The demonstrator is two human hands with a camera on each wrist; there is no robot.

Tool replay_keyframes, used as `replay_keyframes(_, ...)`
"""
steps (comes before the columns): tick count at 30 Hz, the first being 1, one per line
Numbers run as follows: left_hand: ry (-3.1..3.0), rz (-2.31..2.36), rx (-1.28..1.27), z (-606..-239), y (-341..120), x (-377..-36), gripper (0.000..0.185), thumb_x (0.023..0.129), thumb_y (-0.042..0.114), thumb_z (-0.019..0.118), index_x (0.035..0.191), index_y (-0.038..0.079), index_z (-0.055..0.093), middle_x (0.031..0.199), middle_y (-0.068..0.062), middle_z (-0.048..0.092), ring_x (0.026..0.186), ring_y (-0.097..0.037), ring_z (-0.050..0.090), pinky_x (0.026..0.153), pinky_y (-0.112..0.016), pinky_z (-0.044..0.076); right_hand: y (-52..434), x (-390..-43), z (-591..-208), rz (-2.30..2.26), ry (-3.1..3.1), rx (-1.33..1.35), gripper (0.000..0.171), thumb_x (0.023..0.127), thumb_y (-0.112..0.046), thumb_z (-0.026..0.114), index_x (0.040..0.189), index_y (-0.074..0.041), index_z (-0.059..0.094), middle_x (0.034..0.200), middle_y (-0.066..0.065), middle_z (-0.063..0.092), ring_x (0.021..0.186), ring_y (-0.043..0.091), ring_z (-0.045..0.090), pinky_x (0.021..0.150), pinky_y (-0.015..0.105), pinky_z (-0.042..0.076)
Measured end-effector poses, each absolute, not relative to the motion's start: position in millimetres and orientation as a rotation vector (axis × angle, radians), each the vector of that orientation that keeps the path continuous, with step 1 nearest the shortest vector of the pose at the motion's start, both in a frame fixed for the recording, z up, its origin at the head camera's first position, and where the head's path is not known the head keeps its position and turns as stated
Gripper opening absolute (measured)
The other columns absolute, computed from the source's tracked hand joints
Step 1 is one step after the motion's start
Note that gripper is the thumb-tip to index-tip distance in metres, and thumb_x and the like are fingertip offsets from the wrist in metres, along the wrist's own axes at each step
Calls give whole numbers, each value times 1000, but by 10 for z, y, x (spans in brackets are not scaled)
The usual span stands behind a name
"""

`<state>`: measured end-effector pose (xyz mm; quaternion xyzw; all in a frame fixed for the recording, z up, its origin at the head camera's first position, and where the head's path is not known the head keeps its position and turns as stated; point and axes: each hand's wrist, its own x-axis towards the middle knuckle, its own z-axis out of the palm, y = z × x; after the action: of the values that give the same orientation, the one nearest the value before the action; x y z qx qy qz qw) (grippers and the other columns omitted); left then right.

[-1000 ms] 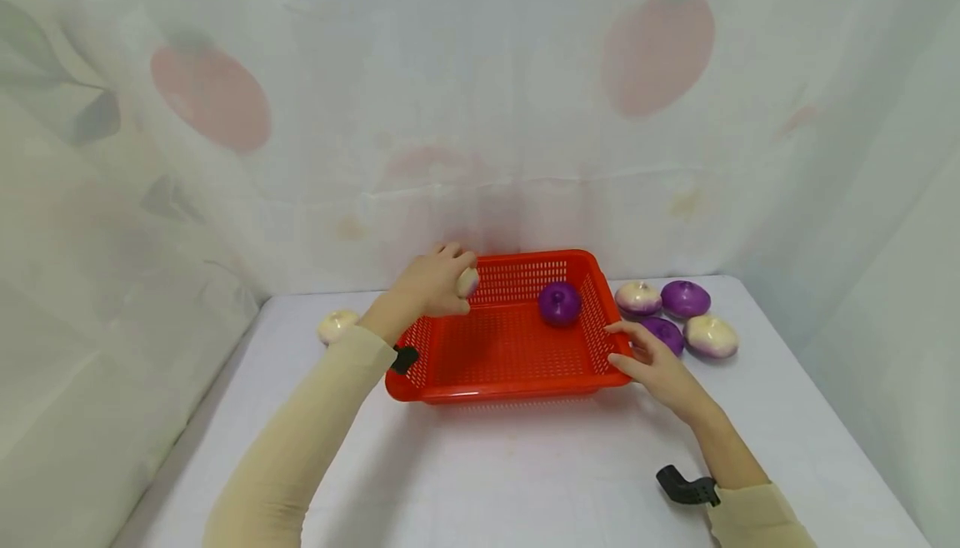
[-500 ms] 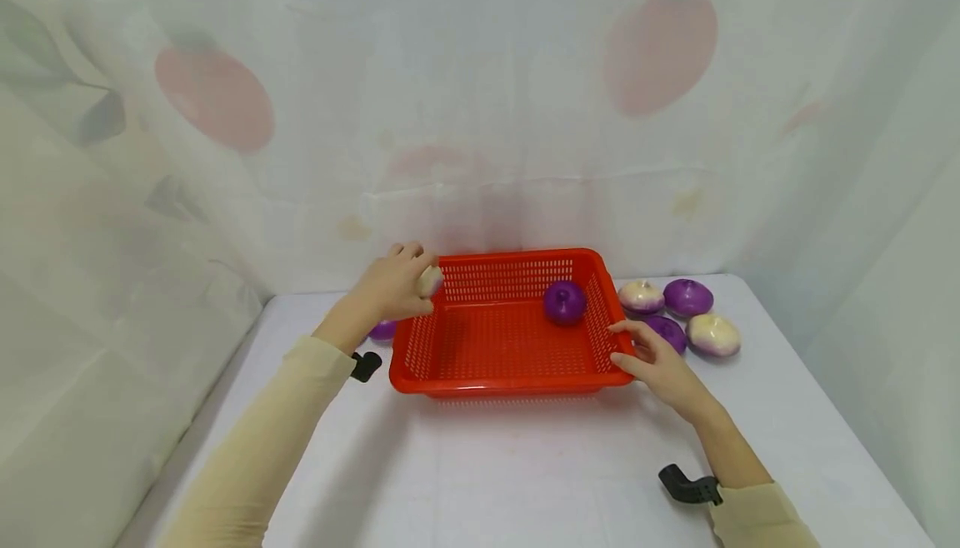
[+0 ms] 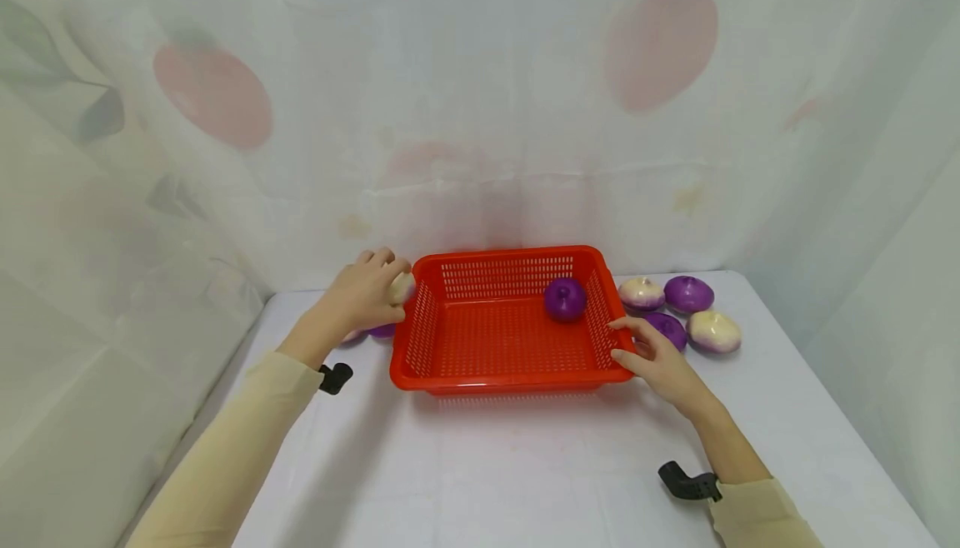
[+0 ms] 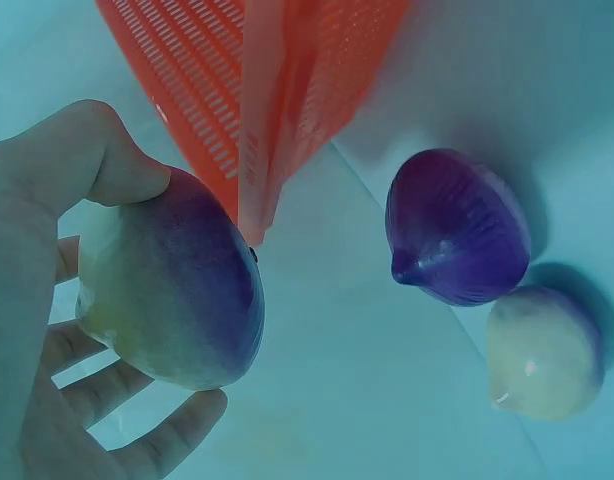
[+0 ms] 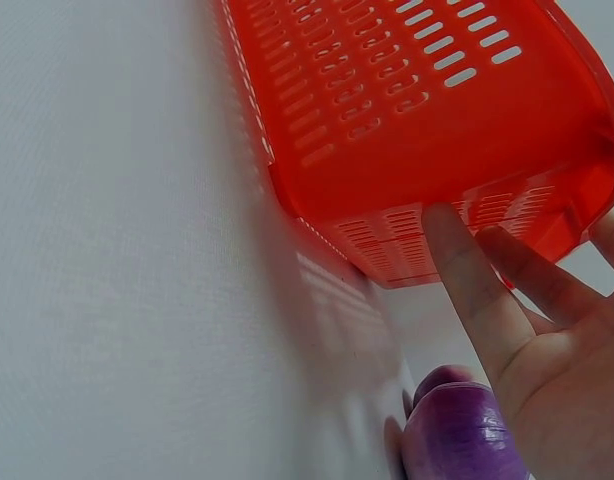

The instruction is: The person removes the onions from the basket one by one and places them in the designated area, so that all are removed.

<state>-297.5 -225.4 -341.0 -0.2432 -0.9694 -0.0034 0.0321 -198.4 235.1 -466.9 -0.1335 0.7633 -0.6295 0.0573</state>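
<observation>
In the head view, my left hand (image 3: 367, 291) grips a cream-and-purple onion (image 3: 402, 288) beside the red basket's upper left corner. The left wrist view shows the thumb on one side of this onion (image 4: 177, 280) and fingers curled behind it. Against the outside of the right wall of the basket (image 3: 498, 381), my right hand (image 3: 663, 373) rests with thumb and fingers spread. Inside the basket, near its right wall, sits a purple onion (image 3: 565, 299). The right wrist view has the right hand's fingertips touching the perforated basket wall (image 5: 387, 160).
Right of the basket lie two cream-and-purple onions (image 3: 715, 331) and two purple ones (image 3: 688, 294). On the left, partly hidden by my left hand, are a purple onion (image 4: 457, 228) and a cream one (image 4: 545, 353). A white curtain backs the table.
My left hand has moved left with the cream-and-purple onion, from over the basket's left part to beside its left rim. My right hand stays at the basket's right side.
</observation>
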Motion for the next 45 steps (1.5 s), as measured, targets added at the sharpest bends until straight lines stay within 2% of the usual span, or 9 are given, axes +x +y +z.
replay_keyframes(14,-3006,-65,-683,-3551,-2473,-2843,64,76,29,80,133,12,59,132,-18,52,117,-42,49,83,-59,50,2383,-1990,-4669,-1873,2373,-403,45,101,-15,63,141,-2,46,151,25,36,135,50,43,94,30,55)
replay_keyframes(23,-2977,-67,-695,-3778,-2575,-2688,55,75,25,77,127,12,62,126,-17,55,112,-42,52,73,-55,53,2383,-1992,-4669,-1860,2385,-410,44,102,-16,63,141,-3,47,151,25,37,135,50,44,94,31,54)
replay_keyframes(29,-2950,-108,-695,-3943,-2622,-2641,54,75,23,76,126,13,64,122,-17,56,110,-42,53,74,-57,54,2387,-1994,-4662,-1853,2385,-399,45,102,-17,63,141,-4,46,153,25,35,136,50,42,95,33,55)
replay_keyframes(36,-2935,-112,-705,-4118,-2644,-2570,54,75,31,81,122,11,65,120,-18,58,108,-46,55,84,-59,53,2367,-1983,-4675,-1863,2369,-388,46,102,-17,63,142,-5,46,153,24,35,137,50,42,95,33,55)
replay_keyframes(45,-2974,-161,-690,-4235,-2614,-2520,57,76,35,86,122,11,65,123,-19,60,107,-44,56,80,-61,55,2357,-1974,-4682,-1855,2388,-390,45,102,-16,63,142,-4,47,152,24,36,136,50,42,94,34,55)
